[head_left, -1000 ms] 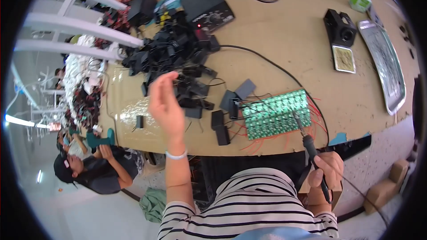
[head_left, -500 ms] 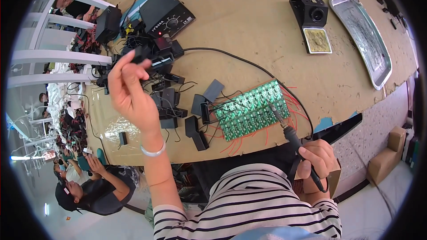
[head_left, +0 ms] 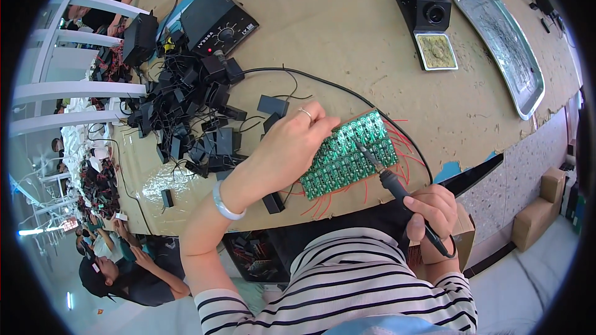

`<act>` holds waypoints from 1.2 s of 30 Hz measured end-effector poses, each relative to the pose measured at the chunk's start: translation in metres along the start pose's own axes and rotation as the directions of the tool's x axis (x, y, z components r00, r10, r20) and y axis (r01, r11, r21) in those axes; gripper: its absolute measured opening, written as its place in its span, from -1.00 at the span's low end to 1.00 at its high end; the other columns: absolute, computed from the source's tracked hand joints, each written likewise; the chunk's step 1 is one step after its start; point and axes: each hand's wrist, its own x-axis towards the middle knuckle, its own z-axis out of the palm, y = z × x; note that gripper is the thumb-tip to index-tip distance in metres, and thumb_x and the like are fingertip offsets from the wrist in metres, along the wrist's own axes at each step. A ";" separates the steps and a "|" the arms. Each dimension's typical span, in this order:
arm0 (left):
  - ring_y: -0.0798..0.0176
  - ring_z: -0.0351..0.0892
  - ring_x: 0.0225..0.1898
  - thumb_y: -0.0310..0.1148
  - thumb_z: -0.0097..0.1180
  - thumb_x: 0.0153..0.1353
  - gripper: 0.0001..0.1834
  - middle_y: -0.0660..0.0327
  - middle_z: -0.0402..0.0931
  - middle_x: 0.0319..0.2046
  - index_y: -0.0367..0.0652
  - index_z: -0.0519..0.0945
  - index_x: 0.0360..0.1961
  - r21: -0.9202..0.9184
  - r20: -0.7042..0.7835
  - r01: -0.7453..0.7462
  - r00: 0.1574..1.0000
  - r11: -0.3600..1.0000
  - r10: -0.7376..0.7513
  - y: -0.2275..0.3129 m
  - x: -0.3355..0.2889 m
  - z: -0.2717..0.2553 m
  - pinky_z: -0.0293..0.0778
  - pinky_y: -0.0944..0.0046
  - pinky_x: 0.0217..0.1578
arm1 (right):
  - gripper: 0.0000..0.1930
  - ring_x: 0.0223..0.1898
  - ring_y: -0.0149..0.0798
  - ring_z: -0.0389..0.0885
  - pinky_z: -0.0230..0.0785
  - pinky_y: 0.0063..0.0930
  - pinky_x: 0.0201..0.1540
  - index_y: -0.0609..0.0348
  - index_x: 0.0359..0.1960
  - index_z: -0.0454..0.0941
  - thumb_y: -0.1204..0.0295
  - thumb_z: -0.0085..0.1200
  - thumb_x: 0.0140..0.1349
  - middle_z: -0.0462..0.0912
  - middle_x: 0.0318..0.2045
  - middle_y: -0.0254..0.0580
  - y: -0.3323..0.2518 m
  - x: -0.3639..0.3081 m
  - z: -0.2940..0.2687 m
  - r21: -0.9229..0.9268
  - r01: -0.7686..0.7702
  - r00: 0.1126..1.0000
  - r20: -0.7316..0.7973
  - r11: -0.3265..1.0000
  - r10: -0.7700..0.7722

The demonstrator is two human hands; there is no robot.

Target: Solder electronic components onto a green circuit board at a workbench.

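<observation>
Left hand (head_left: 292, 149) resting with fingers curled on the green circuit board panel (head_left: 351, 154) near the front edge of the tabletop (head_left: 366, 49). Right hand (head_left: 434, 211) closed around a soldering iron (head_left: 397, 189), tip touching the panel. Heap of black parts (head_left: 186, 124) lying just left of the panel.
</observation>
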 end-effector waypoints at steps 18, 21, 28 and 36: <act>-0.02 0.55 -0.14 -0.58 0.16 0.12 -0.91 0.05 0.45 -0.31 -0.32 0.53 -0.33 0.131 0.018 -0.065 0.998 0.989 0.063 -0.003 0.002 0.009 0.56 0.09 -0.17 | -0.80 -0.59 -0.25 0.56 0.43 -0.42 -0.54 0.30 -0.29 0.65 0.58 0.11 0.01 0.56 -0.57 -0.23 0.008 0.017 0.020 -0.002 0.088 0.994 0.065 0.996 -0.088; -0.01 0.55 -0.15 -0.57 0.17 0.12 -0.91 0.05 0.44 -0.32 -0.33 0.53 -0.35 0.158 0.015 -0.073 0.997 0.985 0.071 -0.001 0.003 0.011 0.58 0.10 -0.21 | -0.76 -0.59 -0.31 0.52 0.38 -0.47 -0.58 0.28 -0.28 0.66 0.58 0.17 -0.05 0.50 -0.58 -0.30 0.005 0.020 0.019 -0.077 0.198 0.973 0.134 0.977 -0.186; -0.01 0.57 -0.20 -0.56 0.23 0.14 -0.91 0.08 0.49 -0.33 -0.30 0.58 -0.33 0.163 -0.006 -0.029 1.000 0.986 0.030 0.001 0.002 0.014 0.54 0.07 -0.17 | -0.82 -0.52 -0.29 0.58 0.41 -0.49 -0.55 0.27 -0.25 0.66 0.49 0.13 0.12 0.53 -0.53 -0.29 0.005 0.014 0.006 -0.063 0.203 0.973 0.129 0.977 -0.194; 0.02 0.57 -0.20 -0.53 0.24 0.14 -0.92 0.12 0.49 -0.35 -0.27 0.59 -0.34 0.233 0.022 -0.021 1.000 0.972 0.016 0.004 0.004 0.011 0.54 0.11 -0.19 | -0.80 -0.46 -0.20 0.65 0.52 -0.38 -0.45 0.23 -0.17 0.64 0.50 0.07 0.18 0.60 -0.46 -0.23 0.000 0.002 -0.004 -0.054 0.031 0.999 0.028 0.998 -0.029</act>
